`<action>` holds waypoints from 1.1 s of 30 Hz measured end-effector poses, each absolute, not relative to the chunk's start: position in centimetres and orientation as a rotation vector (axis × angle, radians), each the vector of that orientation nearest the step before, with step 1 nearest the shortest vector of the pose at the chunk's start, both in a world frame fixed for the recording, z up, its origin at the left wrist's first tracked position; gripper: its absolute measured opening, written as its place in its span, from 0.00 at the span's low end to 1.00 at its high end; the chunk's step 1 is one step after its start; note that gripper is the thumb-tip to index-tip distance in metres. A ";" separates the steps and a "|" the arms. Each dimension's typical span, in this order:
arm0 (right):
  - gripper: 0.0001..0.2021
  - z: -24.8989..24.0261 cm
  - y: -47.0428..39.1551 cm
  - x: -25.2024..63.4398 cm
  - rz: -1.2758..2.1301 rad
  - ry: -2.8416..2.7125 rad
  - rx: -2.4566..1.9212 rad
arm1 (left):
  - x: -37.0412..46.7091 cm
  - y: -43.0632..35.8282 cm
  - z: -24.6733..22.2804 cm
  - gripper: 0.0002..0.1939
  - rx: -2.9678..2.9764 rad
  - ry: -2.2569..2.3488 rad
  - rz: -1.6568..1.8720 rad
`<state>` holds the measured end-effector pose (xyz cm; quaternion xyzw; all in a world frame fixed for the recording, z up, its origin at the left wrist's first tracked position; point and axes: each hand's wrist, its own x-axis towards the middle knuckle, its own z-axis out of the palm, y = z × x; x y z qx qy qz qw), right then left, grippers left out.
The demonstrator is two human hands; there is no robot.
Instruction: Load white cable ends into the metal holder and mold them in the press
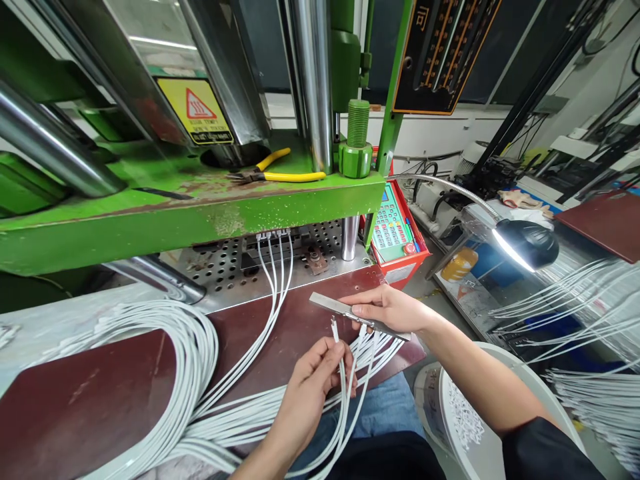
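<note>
My left hand is closed around white cables, pinching them just below an upright end with a small whitish tip. My right hand grips a flat grey metal bar with the thumb on top. The bar slants down to the right, above and just right of the pinched cable end. More white cable ends hang under the bar. A large coil of white cable lies to the left on the brown board. Several cables run from the press's lower plate across this board.
A green press with steel columns and a heat warning label stands ahead. Yellow-handled pliers lie on its ledge. Right are a red control box, a lit lamp and a white bucket holding small white pieces.
</note>
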<state>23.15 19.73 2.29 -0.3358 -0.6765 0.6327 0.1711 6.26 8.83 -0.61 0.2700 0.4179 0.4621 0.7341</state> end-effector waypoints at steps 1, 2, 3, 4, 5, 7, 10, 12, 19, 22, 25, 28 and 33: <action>0.24 2.4 19.7 23.2 1.804 -1.912 -0.956 | 6.2 8.9 -0.7 0.12 0.617 0.932 1.012; 0.25 2.4 19.7 23.3 1.811 -1.903 -0.955 | 6.2 8.9 -0.7 0.13 0.633 0.942 1.008; 0.25 2.5 19.7 23.3 1.817 -1.896 -0.949 | 6.2 9.0 -0.8 0.13 0.643 0.949 1.002; 0.25 2.5 19.7 23.3 1.820 -1.894 -0.942 | 6.2 9.1 -0.9 0.14 0.654 0.954 0.995; 0.25 2.6 19.7 23.3 1.823 -1.897 -0.932 | 6.1 9.1 -1.0 0.14 0.671 0.958 0.989; 0.24 2.6 19.6 23.3 1.829 -1.906 -0.916 | 6.1 9.2 -1.2 0.15 0.719 0.970 0.976; 0.24 2.6 19.6 23.3 1.828 -1.929 -0.914 | 6.0 9.1 -1.2 0.16 0.749 1.013 0.962; 0.23 2.6 19.6 23.2 1.822 -1.939 -0.914 | 6.0 9.1 -1.3 0.17 0.725 1.044 0.961; 0.25 2.4 19.5 22.9 1.827 -1.953 -0.939 | 6.4 9.3 -1.7 0.18 0.784 1.220 0.981; 0.25 2.4 19.5 22.9 1.812 -1.968 -0.945 | 6.3 9.3 -1.8 0.19 0.814 1.284 0.980; 0.25 2.5 19.4 22.8 1.773 -2.002 -0.949 | 6.3 9.1 -1.7 0.19 0.828 1.346 0.980; 0.25 2.5 19.2 22.7 1.683 -2.092 -0.979 | 6.4 9.1 -1.4 0.18 0.829 1.402 0.972; 0.23 2.3 19.0 22.6 1.508 -2.215 -1.036 | 6.7 9.3 -1.0 0.18 0.803 1.446 0.963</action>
